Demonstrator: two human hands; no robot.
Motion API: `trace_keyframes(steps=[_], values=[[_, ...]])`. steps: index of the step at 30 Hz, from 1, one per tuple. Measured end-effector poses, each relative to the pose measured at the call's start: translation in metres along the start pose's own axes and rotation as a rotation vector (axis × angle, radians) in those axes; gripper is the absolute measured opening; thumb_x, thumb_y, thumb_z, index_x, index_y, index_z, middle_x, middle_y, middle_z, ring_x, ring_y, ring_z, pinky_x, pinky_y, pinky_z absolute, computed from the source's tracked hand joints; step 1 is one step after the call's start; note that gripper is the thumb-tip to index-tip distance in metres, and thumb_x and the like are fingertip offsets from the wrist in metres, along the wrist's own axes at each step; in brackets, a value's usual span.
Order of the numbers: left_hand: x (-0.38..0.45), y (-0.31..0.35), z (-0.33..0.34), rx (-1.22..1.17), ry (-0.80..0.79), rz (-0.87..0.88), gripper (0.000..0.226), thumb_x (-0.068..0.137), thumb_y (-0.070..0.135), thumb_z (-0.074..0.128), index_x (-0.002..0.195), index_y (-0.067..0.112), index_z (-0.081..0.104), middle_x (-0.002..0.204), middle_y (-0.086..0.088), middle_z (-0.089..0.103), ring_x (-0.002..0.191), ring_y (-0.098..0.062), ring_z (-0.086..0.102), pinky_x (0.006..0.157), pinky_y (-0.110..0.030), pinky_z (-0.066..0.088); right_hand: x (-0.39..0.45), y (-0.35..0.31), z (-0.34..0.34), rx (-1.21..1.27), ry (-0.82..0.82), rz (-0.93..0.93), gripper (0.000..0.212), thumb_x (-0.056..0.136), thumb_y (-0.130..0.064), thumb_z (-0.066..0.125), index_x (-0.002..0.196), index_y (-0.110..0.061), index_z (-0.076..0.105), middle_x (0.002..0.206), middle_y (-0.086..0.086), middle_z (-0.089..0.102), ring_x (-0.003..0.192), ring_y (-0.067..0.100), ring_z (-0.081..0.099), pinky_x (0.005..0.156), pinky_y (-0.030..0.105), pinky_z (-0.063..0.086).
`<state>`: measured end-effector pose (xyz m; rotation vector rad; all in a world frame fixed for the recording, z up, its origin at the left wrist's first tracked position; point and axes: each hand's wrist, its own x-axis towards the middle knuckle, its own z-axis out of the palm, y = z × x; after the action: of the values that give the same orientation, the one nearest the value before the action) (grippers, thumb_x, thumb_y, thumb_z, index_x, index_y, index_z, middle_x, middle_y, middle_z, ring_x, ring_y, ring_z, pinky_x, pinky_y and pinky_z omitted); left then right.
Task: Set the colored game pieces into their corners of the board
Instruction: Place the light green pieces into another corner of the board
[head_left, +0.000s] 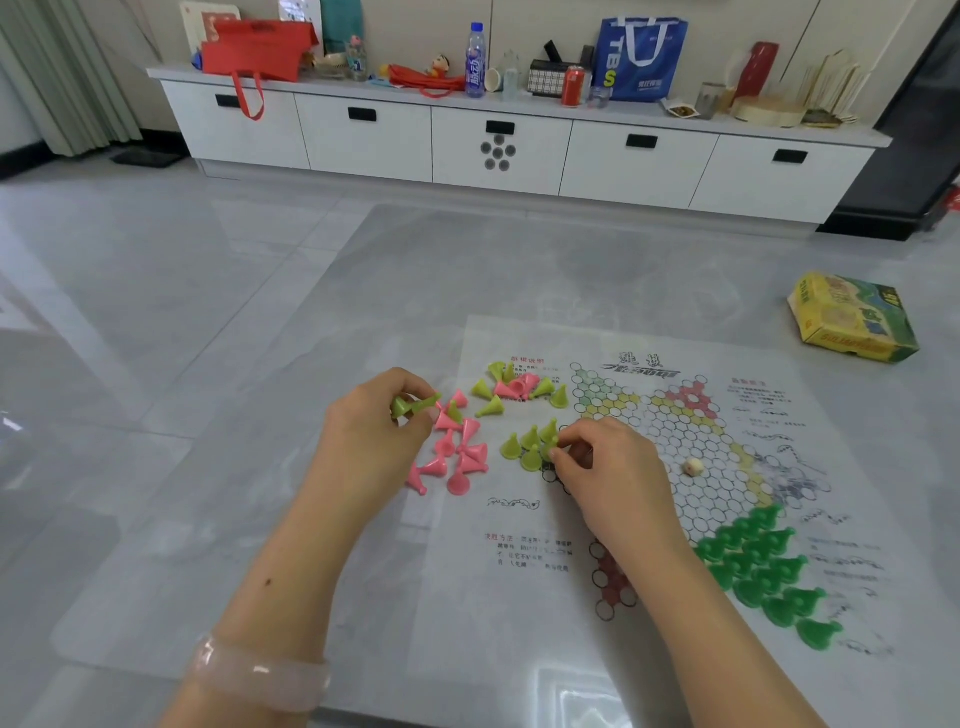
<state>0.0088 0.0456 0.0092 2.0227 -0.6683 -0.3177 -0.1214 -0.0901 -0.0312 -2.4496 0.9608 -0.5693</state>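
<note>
A paper game board (649, 519) with a star of hexagon cells lies on the grey table. My left hand (379, 421) grips yellow-green cone pieces (410, 404) beside a loose heap of pink pieces (457, 457). My right hand (602, 462) pinches one yellow-green piece (549, 451) at the board's left corner, where several yellow-green pieces (524, 444) stand upright. More yellow-green and pink pieces (519, 387) lie mixed above them. Dark green pieces (763, 566) fill the lower right corner.
A small pale die (693, 466) sits in the board's middle. The yellow game box (852, 317) lies at the far right of the table. Behind the table stands a long white cabinet (498, 145) with bags, a bottle and a can on top.
</note>
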Motion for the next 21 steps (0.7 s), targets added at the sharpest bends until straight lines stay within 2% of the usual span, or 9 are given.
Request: trace_keyframes(steps=[4,8,11,14,18,21], values=[[0.000,0.000,0.000,0.001,-0.011,-0.018,0.007,0.087,0.008,0.057,0.088,0.014,0.061,0.072,0.002,0.047,0.043,0.007,0.053,0.032,-0.008,0.034,0.000,0.000,0.000,0.001,0.006,-0.008,0.006,0.084,-0.021,0.062,0.085,-0.017,0.066,0.077,-0.011,0.050,0.075,0.010,0.047,0.055,0.016,0.032],[-0.001,0.001,0.001,0.008,-0.026,-0.022,0.008,0.087,0.008,0.057,0.088,0.015,0.061,0.073,0.002,0.048,0.044,0.007,0.052,0.032,-0.008,0.035,-0.002,0.000,-0.002,0.024,-0.005,-0.010,0.007,0.083,-0.020,0.063,0.089,-0.016,0.065,0.079,-0.010,0.052,0.077,0.011,0.051,0.062,0.022,0.038],[-0.003,0.003,0.006,-0.048,-0.054,-0.036,0.010,0.085,0.008,0.059,0.086,0.017,0.062,0.069,0.002,0.048,0.039,0.002,0.051,0.035,-0.013,0.041,-0.004,-0.002,-0.010,0.051,0.011,-0.016,0.008,0.082,-0.021,0.063,0.089,-0.017,0.065,0.079,-0.008,0.056,0.078,0.012,0.053,0.067,0.024,0.042],[-0.008,0.011,0.014,-0.156,-0.131,-0.052,0.011,0.085,0.008,0.061,0.083,0.019,0.061,0.062,0.001,0.049,0.035,0.001,0.050,0.037,-0.010,0.037,-0.005,-0.012,-0.020,0.217,0.032,-0.051,0.004,0.082,-0.020,0.063,0.085,-0.020,0.066,0.078,-0.008,0.062,0.073,0.006,0.055,0.067,0.020,0.045],[-0.014,0.016,0.022,-0.228,-0.218,-0.022,0.017,0.084,0.009,0.063,0.078,0.025,0.060,0.063,0.004,0.051,0.039,0.005,0.049,0.041,-0.005,0.035,-0.010,-0.030,-0.026,0.554,-0.088,-0.094,0.020,0.082,-0.017,0.064,0.086,-0.036,0.064,0.076,-0.017,0.062,0.073,0.000,0.058,0.065,0.011,0.045],[-0.013,0.014,0.024,-0.236,-0.235,-0.020,0.014,0.084,0.012,0.063,0.090,0.025,0.063,0.065,0.002,0.055,0.044,0.000,0.051,0.048,-0.010,0.041,-0.012,-0.032,-0.023,0.612,-0.116,-0.090,0.023,0.082,-0.016,0.064,0.089,-0.038,0.065,0.084,-0.019,0.064,0.078,0.000,0.061,0.071,0.013,0.048]])
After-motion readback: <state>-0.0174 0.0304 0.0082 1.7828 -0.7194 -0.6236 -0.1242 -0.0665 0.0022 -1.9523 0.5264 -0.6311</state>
